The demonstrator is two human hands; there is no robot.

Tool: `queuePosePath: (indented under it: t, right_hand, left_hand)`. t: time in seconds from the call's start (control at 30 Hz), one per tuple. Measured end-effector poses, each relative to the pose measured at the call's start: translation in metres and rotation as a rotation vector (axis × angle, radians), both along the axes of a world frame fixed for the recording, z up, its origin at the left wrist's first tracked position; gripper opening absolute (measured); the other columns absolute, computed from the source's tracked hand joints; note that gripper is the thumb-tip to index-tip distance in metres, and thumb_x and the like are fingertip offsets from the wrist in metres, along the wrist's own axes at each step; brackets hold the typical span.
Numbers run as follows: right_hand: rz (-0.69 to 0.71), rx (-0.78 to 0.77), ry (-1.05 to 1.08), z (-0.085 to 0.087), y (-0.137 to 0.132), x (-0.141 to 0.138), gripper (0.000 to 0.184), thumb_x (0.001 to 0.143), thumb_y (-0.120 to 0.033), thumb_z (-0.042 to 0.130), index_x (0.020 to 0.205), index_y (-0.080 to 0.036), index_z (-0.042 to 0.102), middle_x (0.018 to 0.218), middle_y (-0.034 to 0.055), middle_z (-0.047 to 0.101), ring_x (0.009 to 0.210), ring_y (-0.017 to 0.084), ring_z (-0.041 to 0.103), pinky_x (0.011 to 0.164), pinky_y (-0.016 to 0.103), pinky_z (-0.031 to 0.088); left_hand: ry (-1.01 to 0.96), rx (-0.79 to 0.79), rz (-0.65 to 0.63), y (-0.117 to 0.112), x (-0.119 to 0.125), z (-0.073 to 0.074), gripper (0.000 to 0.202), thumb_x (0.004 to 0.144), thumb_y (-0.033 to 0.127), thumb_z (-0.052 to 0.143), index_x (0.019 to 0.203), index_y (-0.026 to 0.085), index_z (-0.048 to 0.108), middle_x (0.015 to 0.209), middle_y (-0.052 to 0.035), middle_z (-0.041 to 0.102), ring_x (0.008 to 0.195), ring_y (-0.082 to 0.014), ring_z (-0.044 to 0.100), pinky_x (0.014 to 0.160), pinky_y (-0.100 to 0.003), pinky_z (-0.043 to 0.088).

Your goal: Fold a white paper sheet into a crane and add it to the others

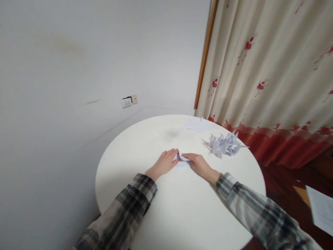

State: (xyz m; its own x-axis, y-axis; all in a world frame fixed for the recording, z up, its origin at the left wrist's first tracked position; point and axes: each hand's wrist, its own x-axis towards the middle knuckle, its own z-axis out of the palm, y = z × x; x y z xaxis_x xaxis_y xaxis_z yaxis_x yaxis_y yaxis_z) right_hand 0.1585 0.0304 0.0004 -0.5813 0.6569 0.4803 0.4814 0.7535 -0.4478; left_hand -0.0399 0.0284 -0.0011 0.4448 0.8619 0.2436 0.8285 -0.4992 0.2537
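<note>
A partly folded sheet of white paper (183, 164) lies on the round white table (166, 211), between my two hands. My left hand (164, 162) rests on its left side, fingers stretched out flat and thumb at the paper's edge. From the right, my right hand (200, 164) grips a raised flap of the sheet between fingers and thumb. Part of the paper is hidden beneath the fingers. To the right of my right hand sits a pile of folded paper cranes (225, 144), with pointed tips sticking out.
Near the table's far edge lie flat white sheets (197, 125) with a small folded piece (202, 119) on them. A wall socket (126, 102) is beyond the table. A floral curtain (262, 69) hangs at the right; a printed sheet (321, 208) shows lower right.
</note>
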Motion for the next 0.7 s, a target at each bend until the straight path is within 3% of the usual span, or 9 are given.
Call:
queuePosePath:
  t: [0.1, 0.2, 0.47, 0.7]
  right_hand:
    - [0.032, 0.051, -0.083, -0.003, -0.002, 0.000, 0.054, 0.066, 0.004, 0.037, 0.111, -0.017, 0.057, 0.113, 0.0080, 0.060, 0.105, 0.016, 0.054, 0.094, 0.035, 0.041]
    - [0.037, 0.097, -0.164, -0.003, -0.005, -0.001, 0.051, 0.067, 0.005, 0.039, 0.110, -0.016, 0.058, 0.115, 0.0101, 0.058, 0.108, 0.017, 0.053, 0.094, 0.036, 0.042]
    - [0.065, 0.173, -0.285, 0.003, -0.010, -0.001, 0.047, 0.073, 0.002, 0.040, 0.113, -0.015, 0.055, 0.119, 0.0102, 0.055, 0.113, 0.017, 0.048, 0.098, 0.034, 0.039]
    - [0.069, 0.221, -0.316, 0.005, -0.015, 0.000, 0.045, 0.074, -0.001, 0.041, 0.116, -0.013, 0.053, 0.121, 0.0117, 0.053, 0.116, 0.019, 0.045, 0.099, 0.034, 0.038]
  left_hand:
    - [-0.036, 0.009, 0.002, 0.003, -0.002, -0.001, 0.035, 0.086, 0.018, 0.030, 0.120, 0.017, 0.039, 0.126, -0.0084, 0.048, 0.117, -0.0174, 0.042, 0.099, -0.036, 0.029]
    - [-0.050, 0.021, 0.011, 0.005, -0.003, -0.003, 0.037, 0.084, 0.015, 0.030, 0.120, 0.015, 0.037, 0.123, -0.0091, 0.050, 0.112, -0.0171, 0.047, 0.097, -0.034, 0.031]
    - [0.005, -0.022, -0.011, 0.006, -0.005, -0.008, 0.041, 0.087, 0.022, 0.025, 0.127, 0.021, 0.034, 0.135, -0.0060, 0.039, 0.126, -0.0167, 0.030, 0.102, -0.039, 0.023]
    - [0.047, -0.019, -0.030, 0.005, -0.005, -0.008, 0.042, 0.088, 0.022, 0.022, 0.128, 0.024, 0.035, 0.138, -0.0037, 0.035, 0.128, -0.0162, 0.028, 0.102, -0.040, 0.022]
